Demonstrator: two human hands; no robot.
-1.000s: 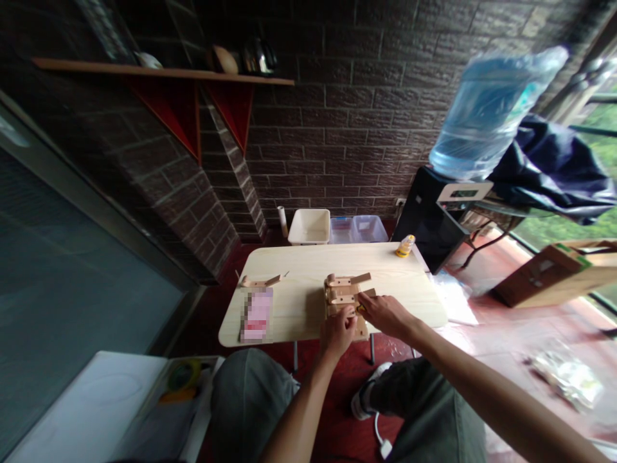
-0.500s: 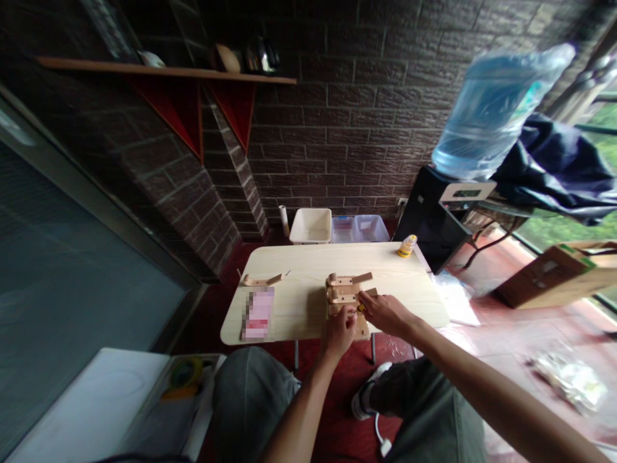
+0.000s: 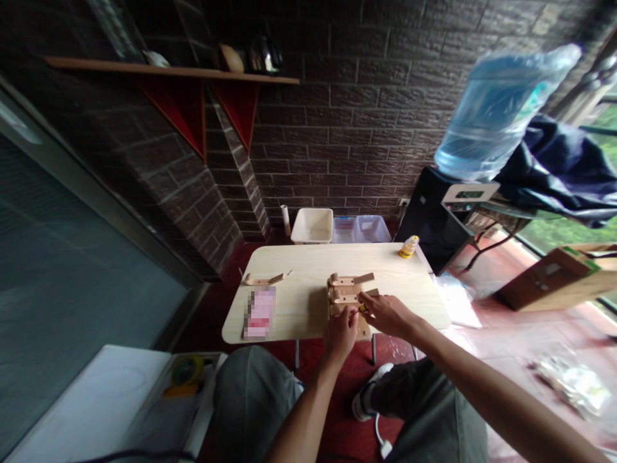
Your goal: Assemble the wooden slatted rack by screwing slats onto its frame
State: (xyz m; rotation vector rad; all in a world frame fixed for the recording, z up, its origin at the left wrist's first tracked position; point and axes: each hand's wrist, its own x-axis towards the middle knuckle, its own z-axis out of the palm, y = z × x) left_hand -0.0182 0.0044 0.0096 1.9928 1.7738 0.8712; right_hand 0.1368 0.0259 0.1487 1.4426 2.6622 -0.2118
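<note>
Dark, bumpy bricks make up the wall [image 3: 361, 141] on the far side of the wooden block [image 3: 364, 329]; the block is brown and boxy, and it sits at the near edge of the smooth, pale worktop [image 3: 299, 263], which has round corners. Two wooden pieces [image 3: 344, 281] lie across the top of the block, side by side; each has a round lump at one end, a flat bar with two dark dots, and a slanted flat end. The right hand [image 3: 383, 313] is closed on a small yellow and black tool [image 3: 364, 308] over the block; the left hand [image 3: 343, 328] has its fingers pinched together just beside the tool's tip, but what they pinch is too small to tell. Left of the block are a loose wooden piece [image 3: 263, 281] of the same bent shape and a flat pink thing [image 3: 261, 313], which is blurred; to the block's far right stands a see-through bottle [image 3: 409, 247] with a yellow bottom; beyond the block sit a cream tub [image 3: 313, 226] and two clear plastic bins [image 3: 372, 229].
</note>
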